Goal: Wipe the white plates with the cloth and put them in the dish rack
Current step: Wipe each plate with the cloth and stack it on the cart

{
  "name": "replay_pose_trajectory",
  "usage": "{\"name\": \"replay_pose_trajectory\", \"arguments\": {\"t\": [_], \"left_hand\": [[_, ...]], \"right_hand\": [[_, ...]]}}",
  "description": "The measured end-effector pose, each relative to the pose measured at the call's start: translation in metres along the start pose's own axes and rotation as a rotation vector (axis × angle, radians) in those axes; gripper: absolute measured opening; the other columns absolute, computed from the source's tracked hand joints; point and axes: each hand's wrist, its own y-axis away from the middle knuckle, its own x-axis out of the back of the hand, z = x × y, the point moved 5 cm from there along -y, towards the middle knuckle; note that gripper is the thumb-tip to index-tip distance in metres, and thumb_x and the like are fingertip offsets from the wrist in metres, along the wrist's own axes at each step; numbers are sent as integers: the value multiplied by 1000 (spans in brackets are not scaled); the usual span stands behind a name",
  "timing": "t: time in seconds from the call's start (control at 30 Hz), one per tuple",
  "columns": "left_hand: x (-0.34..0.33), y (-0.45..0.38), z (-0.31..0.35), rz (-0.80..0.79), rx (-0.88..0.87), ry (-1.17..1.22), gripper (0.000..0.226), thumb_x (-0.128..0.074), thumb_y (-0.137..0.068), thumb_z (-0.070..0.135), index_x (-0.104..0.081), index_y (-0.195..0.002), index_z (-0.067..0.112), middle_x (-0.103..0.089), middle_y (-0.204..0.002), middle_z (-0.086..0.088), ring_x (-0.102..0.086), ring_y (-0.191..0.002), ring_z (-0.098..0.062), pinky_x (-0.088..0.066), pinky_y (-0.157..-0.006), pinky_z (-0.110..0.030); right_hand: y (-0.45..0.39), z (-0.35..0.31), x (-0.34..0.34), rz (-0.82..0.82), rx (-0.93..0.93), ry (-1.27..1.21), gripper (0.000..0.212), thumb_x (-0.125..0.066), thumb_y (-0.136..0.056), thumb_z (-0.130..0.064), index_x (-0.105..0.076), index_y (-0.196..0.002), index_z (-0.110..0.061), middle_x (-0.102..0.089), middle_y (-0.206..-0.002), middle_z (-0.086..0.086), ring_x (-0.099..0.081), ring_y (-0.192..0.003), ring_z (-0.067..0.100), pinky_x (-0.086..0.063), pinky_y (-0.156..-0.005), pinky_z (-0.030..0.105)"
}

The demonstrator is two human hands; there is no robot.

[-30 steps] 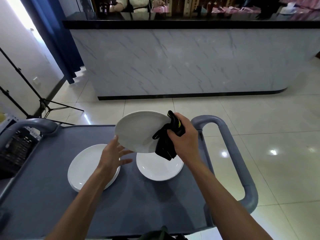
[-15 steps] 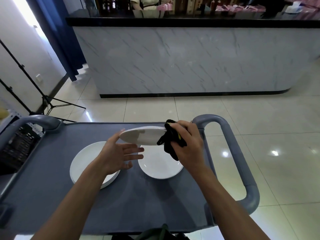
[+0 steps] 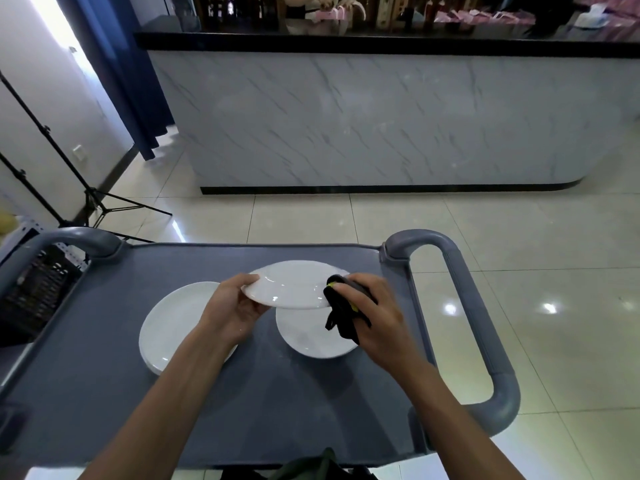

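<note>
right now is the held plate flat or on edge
Nearly flat: the held plate faces up, left hand gripping its rim, cloth in the right hand.

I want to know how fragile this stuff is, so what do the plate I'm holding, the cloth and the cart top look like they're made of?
Held plate: glossy white, probably glazed ceramic, though melamine is possible; it shows sharp light glints.
Cloth: soft black fabric with a yellow-green trim; it bunches and hangs limp.
Cart top: matte grey-blue, likely moulded plastic, with rounded grey handles.
</note>
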Motion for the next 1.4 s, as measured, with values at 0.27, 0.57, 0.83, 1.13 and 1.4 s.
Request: {"name": "replay_pose_trajectory", "arguments": {"t": [0.27, 0.57, 0.83, 1.13, 1.4], "left_hand": [[-3, 1, 1, -50, -218, -156, 21, -54, -97, -2, -66, -114, -1, -75, -106, -15, -74, -90, -25, -61, -67, -34], [-12, 9, -14, -10, -335, -344, 21, -58, -95, -3, -68, -114, -4, -71, -110, -27, -69, -93, -33, -62, -73, -36], [-28, 16, -3, -62, -430, -435, 20, -64, -92, 1, -73, -110, 4, -74, -104, -22, -66, -103, -48, -55, -89, -58], [-34, 17, 7, -64, -426, -418, 22, -64, -92, 1, -79, -98, 16, -76, -101, -18, -70, -98, -44, -56, -88, -57], [-47, 13, 9, -118, -441, -492, 21, -62, -93, -2, -73, -109, 6, -76, -101, -19, -69, -100, -46, -55, -88, -59]], "right_hand": [[12, 15, 0, -149, -257, -130, 54, -62, -92, -7, -51, -142, -23, -49, -141, -6, -47, -130, 15, -36, -109, 22], [-38, 14, -20, -128, -325, -230, 55, -68, -85, -2, -55, -133, -24, -49, -137, -8, -47, -127, 11, -37, -109, 23], [-71, -2, -41, -37, -272, -163, 40, -71, -86, -8, -62, -124, -16, -53, -130, -2, -50, -122, 18, -39, -106, 23], [-53, -9, -53, -137, -187, -74, 48, -55, -97, -8, -51, -144, -17, -42, -152, 2, -36, -141, 19, -34, -114, 45], [-59, -5, -45, -116, -225, -53, 48, -54, -97, -2, -51, -143, -13, -43, -150, 6, -37, -140, 23, -35, -113, 48]]}}
